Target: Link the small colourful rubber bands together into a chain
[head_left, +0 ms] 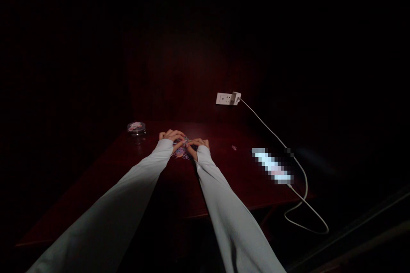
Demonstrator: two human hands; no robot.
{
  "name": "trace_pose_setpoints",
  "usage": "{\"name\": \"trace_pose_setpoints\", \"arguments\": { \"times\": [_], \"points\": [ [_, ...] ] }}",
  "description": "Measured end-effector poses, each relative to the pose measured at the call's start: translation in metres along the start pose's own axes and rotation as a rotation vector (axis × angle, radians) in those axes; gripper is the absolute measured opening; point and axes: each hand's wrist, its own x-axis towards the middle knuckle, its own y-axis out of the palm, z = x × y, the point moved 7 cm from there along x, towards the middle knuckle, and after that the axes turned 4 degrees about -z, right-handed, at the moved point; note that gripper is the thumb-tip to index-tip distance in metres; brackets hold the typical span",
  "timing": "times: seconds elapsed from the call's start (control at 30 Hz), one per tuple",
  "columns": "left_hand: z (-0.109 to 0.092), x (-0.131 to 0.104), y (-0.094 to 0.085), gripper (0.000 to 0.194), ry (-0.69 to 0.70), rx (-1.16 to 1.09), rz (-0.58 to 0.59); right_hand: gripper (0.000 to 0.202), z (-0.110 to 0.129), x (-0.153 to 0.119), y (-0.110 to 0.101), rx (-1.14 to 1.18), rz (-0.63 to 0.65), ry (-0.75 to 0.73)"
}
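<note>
Both my hands meet over a small heap of thin, pale purple and pink pieces (181, 152) on the dark red table (221, 179). My left hand (172, 135) comes in from the left, its fingers bent and thumb and fingertips pinched together at the heap. Opposite it, my right hand (197, 144) is also pinched, its fingertips nearly touching those of the left. Something small and pale lies between the fingertips, too small and dim to name. Long light grey sleeves cover both arms.
A round clear container (136, 128) with pinkish contents stands at the back left. Right of my hands lies a small pink piece (234, 147). Farther right is a lit, blurred-out device (272, 166), its white cable (272, 130) running to a wall socket (224, 99).
</note>
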Motion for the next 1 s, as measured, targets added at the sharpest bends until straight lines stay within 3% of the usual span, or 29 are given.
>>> {"name": "trace_pose_setpoints", "arguments": {
  "times": [0.2,0.4,0.6,0.83,1.0],
  "points": [
    [-0.001,0.000,0.001,0.013,0.011,0.005,0.005,0.010,0.004,-0.001,-0.003,-0.006,0.025,0.005],
    [-0.004,-0.002,-0.006,0.016,0.011,-0.017,-0.043,0.011,0.008,-0.005,-0.020,-0.046,0.020,0.044],
    [0.004,-0.005,-0.011,0.021,-0.018,-0.021,-0.055,0.030,-0.029,-0.003,-0.080,-0.322,-0.238,0.175],
    [0.015,-0.007,-0.012,0.020,-0.033,-0.019,-0.064,0.036,-0.079,-0.005,-0.150,-0.605,-0.269,0.282],
    [0.018,-0.008,-0.012,0.018,-0.030,-0.010,-0.055,0.039,-0.088,-0.007,-0.163,-0.662,-0.240,0.319]
  ]
}}
